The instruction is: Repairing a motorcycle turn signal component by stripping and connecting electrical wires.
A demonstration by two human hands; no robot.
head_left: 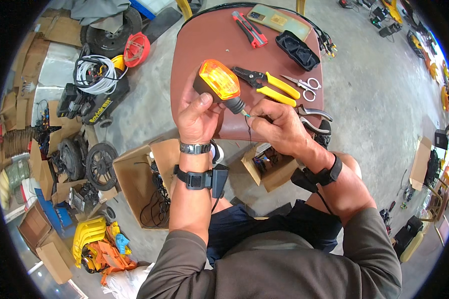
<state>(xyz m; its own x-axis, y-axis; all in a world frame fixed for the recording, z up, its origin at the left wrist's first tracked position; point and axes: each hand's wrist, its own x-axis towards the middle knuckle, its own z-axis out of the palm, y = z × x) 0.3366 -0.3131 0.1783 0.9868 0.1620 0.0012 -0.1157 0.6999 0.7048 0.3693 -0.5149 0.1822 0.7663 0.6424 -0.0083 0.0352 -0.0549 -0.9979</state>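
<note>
1. At the bottom of the frame, the person's dark, soft cloth shirt (284,264) spans the view; a metal link-bracelet watch (195,148) circles the left wrist.
2. The left hand (198,112), left of centre, is partly closed around the dark housing of an amber lamp (218,79), its thumb pressed along the near side; some fingers are hidden behind.
3. The right hand (277,124), just right of centre, is narrowed to a pinch, thumb and forefinger meeting at thin wires (247,115) by the lamp's stem. The other fingers are curled, and whether they hold anything I cannot tell.
4. The lamp is above the near part of the seat, in the upper centre of the frame. Its lens is glossy, ribbed, translucent plastic, rounded at the corners, facing up; the ringed black stem looks rubbery. The long axis slants from upper left to lower right, stem end toward the right hand.
5. Beyond the right hand, on the smooth red-brown seat (194,45), lie yellow-handled pliers (258,78) and scissors (302,85) with pale loops.
6. Farther up lie a moulded black plastic tray (298,51), a red utility knife (250,30) and a phone (279,21) in a pale case.
</note>
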